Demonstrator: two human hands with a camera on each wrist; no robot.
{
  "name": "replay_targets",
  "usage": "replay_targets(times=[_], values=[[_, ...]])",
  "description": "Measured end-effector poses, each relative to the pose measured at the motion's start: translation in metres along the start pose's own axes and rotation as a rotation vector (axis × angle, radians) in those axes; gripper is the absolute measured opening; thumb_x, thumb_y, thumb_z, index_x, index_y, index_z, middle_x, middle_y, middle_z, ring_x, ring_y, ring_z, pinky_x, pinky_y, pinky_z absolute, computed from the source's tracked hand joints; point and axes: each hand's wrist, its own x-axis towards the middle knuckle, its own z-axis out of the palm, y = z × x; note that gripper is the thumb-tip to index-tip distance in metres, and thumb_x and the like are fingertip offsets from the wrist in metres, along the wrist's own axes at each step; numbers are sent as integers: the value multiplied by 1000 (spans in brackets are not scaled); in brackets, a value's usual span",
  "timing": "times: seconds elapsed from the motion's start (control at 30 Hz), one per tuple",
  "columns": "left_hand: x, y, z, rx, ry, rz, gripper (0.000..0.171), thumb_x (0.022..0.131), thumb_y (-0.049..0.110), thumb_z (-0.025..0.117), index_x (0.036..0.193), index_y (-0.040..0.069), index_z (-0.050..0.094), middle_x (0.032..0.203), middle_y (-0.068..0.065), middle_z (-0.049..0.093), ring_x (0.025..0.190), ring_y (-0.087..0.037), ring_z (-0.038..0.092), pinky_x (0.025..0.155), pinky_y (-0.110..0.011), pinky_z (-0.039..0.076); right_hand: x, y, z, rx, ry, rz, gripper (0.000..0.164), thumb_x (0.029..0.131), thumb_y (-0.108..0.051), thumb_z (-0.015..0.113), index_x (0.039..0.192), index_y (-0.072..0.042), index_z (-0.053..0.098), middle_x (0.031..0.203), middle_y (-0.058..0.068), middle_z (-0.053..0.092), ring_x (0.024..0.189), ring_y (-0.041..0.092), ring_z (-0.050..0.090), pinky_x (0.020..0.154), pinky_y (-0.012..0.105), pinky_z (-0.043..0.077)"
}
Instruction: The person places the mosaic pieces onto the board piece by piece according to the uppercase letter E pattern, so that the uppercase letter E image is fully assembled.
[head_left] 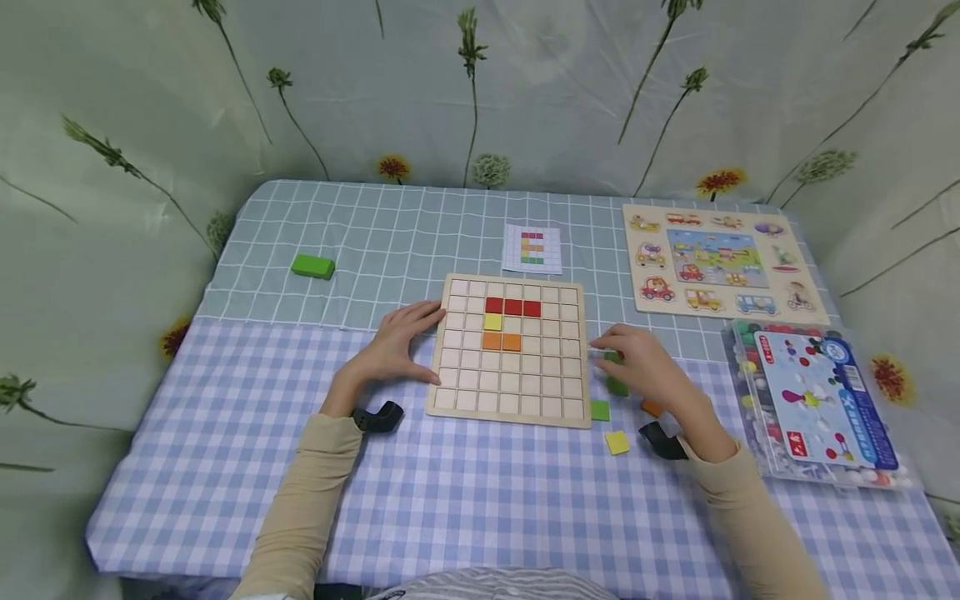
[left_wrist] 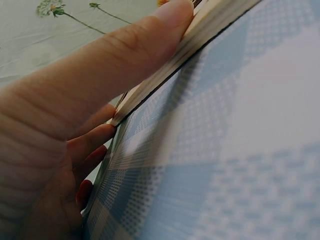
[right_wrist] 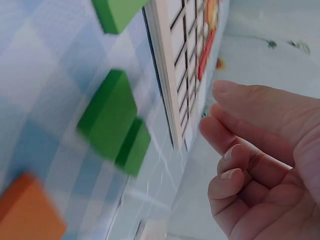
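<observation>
A wooden grid board (head_left: pixel 510 408) carries a row of red tiles (head_left: pixel 513 307), one yellow tile (head_left: pixel 492 322) and two orange tiles (head_left: pixel 501 342). My left hand (head_left: pixel 393 346) rests against the board's left edge; its thumb (left_wrist: pixel 145 42) lies on the rim and the other fingers touch farther along. To the right of the board hovers my right hand (head_left: pixel 641 360), fingers loosely bent and nothing visible between thumb and forefinger. Beneath it are green blocks (right_wrist: pixel 110 115), partly hidden from the head view, and an orange block (right_wrist: pixel 30 212).
Near the board's lower right corner lie a green tile (head_left: pixel 600 410) and a yellow tile (head_left: pixel 617 442). Behind the board is a card (head_left: pixel 531 267) with a coloured pattern. A green block (head_left: pixel 312 267) sits far left; a picture puzzle (head_left: pixel 716 258) and a plastic case (head_left: pixel 825 400) occupy the right.
</observation>
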Motion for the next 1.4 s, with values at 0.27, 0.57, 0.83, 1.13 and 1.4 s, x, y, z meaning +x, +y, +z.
replay_targets(times=[0.27,0.57,0.83,1.13,1.4], values=[[0,-2,1,8,-3,-5,109,60,41,86,147,7,31,155,-14,26,143,-34,20,112,-56,13,-30,13,-8,-5,51,64,24,80,-4,69,104,2,70,93,15,68,67,12,47,57,23,39],[1,-2,1,4,-5,-13,108,60,40,86,147,7,31,156,-13,25,144,-33,19,113,-56,12,-52,25,-6,9,74,132,26,79,-5,71,103,3,70,89,13,67,64,10,42,54,20,34],[0,-1,1,15,-2,3,108,59,40,86,147,7,31,155,-14,26,143,-34,20,112,-56,13,-66,30,-7,5,44,185,26,79,-8,72,102,4,71,83,11,65,63,10,40,53,20,30],[-1,1,-1,-6,4,-1,108,59,40,86,146,7,32,155,-14,26,143,-35,20,111,-57,13,-75,34,-3,-19,12,274,30,75,-15,76,98,3,71,80,8,64,63,12,40,54,21,30],[0,0,0,3,6,12,107,59,41,86,146,6,33,154,-15,28,142,-35,22,111,-57,14,-74,29,0,-53,14,248,24,74,-12,76,94,2,72,79,8,64,64,13,42,55,21,31]])
